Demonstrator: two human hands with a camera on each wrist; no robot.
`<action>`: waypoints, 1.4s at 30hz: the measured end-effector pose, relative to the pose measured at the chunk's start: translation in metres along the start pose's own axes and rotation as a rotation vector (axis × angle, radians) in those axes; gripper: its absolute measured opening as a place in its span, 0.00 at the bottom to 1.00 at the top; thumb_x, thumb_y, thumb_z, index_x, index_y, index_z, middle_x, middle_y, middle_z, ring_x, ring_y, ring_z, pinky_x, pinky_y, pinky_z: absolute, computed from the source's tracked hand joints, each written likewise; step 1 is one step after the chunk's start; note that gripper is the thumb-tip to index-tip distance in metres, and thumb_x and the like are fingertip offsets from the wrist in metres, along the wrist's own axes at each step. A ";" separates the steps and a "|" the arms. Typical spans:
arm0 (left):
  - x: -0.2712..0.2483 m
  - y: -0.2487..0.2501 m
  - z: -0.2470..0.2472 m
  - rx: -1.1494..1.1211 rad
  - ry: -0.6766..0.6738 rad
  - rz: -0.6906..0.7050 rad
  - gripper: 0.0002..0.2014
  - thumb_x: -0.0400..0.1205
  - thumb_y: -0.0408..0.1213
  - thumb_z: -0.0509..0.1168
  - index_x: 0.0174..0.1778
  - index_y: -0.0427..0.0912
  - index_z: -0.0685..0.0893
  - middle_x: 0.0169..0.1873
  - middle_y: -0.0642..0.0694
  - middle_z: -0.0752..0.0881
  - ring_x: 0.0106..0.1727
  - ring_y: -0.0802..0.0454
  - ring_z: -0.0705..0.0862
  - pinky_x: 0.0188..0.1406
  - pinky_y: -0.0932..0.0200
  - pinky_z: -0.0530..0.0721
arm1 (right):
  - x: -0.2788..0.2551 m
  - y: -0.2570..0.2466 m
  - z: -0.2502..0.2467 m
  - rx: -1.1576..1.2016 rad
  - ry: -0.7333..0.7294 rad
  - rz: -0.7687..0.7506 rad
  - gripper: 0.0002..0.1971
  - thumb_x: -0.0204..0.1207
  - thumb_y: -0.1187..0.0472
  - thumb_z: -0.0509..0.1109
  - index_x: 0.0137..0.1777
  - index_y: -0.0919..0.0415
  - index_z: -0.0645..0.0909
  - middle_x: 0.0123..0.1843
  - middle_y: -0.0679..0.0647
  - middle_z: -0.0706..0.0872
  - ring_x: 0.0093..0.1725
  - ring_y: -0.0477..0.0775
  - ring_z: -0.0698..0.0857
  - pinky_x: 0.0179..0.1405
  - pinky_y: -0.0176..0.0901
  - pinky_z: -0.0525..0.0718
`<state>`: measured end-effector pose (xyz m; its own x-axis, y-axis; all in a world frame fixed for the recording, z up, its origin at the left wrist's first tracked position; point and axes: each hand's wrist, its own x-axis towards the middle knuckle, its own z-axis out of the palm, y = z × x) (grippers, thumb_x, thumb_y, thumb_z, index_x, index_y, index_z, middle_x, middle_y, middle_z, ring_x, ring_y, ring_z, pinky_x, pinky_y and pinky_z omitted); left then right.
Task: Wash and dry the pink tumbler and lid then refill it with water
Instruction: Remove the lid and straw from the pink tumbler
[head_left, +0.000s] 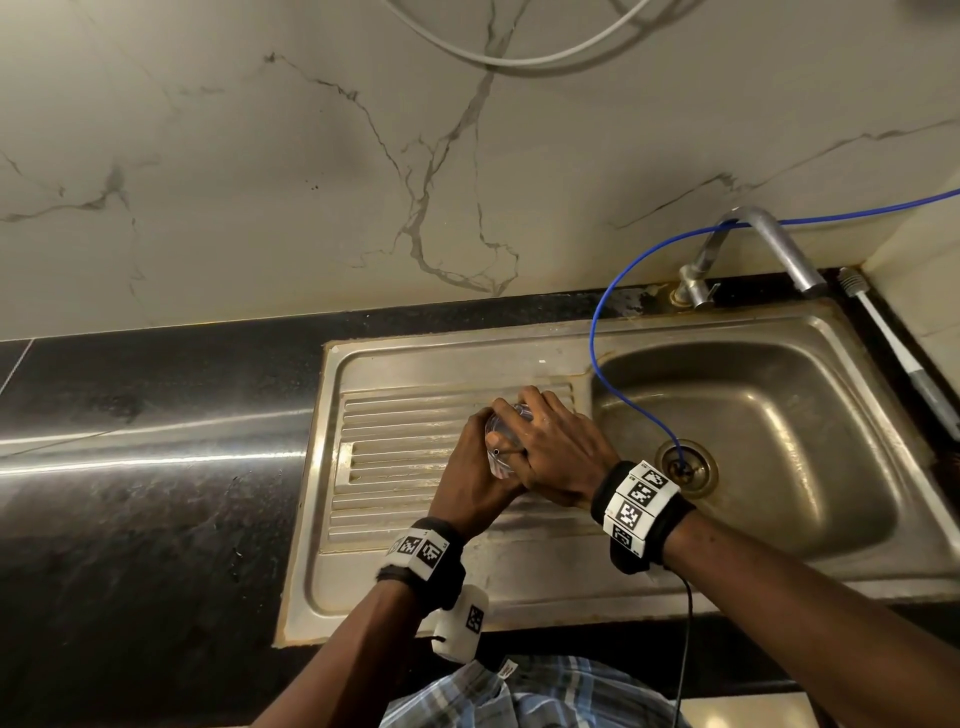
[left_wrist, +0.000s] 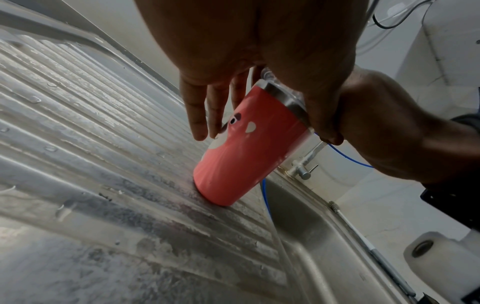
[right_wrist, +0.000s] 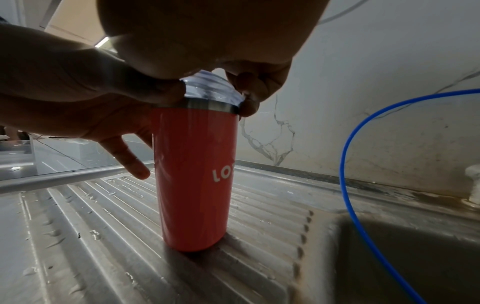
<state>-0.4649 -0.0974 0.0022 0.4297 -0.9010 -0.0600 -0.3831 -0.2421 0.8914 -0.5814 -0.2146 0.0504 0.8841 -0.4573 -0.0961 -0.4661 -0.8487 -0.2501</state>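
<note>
The pink tumbler (right_wrist: 194, 174) stands upright on the ribbed drainboard (head_left: 395, 452), near the basin's edge. A clear lid (right_wrist: 210, 90) sits on its steel rim. My right hand (head_left: 550, 447) curls over the lid from above, fingertips hooked on its edge. My left hand (head_left: 470, 478) holds the tumbler's top from the left, thumb at the rim and fingers (left_wrist: 200, 123) lying down its side. In the head view both hands hide the tumbler except a patch of the lid (head_left: 501, 447). The left wrist view shows a white print on the tumbler (left_wrist: 233, 160).
The steel sink basin (head_left: 753, 415) lies to the right, with a drain (head_left: 685, 467) and a faucet (head_left: 753, 244) behind it. A thin blue hose (head_left: 613, 322) runs into the drain. A long-handled brush (head_left: 883, 338) lies at the far right. Black countertop (head_left: 156, 467) spreads left. Water drops dot the drainboard.
</note>
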 end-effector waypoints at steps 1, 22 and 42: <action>0.000 0.001 0.000 -0.001 -0.001 0.000 0.47 0.76 0.49 0.85 0.87 0.44 0.67 0.80 0.47 0.79 0.72 0.57 0.81 0.65 0.81 0.74 | 0.000 0.000 -0.001 0.003 0.001 0.001 0.34 0.86 0.34 0.45 0.84 0.53 0.68 0.73 0.62 0.75 0.65 0.61 0.81 0.48 0.59 0.90; 0.004 0.024 -0.007 0.055 -0.009 0.002 0.46 0.75 0.54 0.84 0.86 0.48 0.68 0.79 0.48 0.79 0.74 0.52 0.81 0.74 0.53 0.83 | -0.001 0.001 -0.025 0.047 0.018 -0.002 0.36 0.83 0.33 0.43 0.82 0.53 0.69 0.71 0.62 0.75 0.66 0.62 0.79 0.51 0.60 0.89; 0.012 0.088 -0.034 -0.153 0.144 -0.010 0.39 0.74 0.54 0.83 0.80 0.59 0.74 0.63 0.71 0.85 0.64 0.80 0.82 0.57 0.83 0.76 | 0.007 -0.019 -0.099 0.334 0.252 0.155 0.21 0.88 0.35 0.52 0.53 0.54 0.67 0.50 0.49 0.70 0.36 0.44 0.74 0.35 0.38 0.71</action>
<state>-0.4656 -0.1169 0.0956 0.5496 -0.8353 -0.0137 -0.2542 -0.1828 0.9497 -0.5699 -0.2282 0.1502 0.7498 -0.6580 0.0702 -0.5200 -0.6515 -0.5524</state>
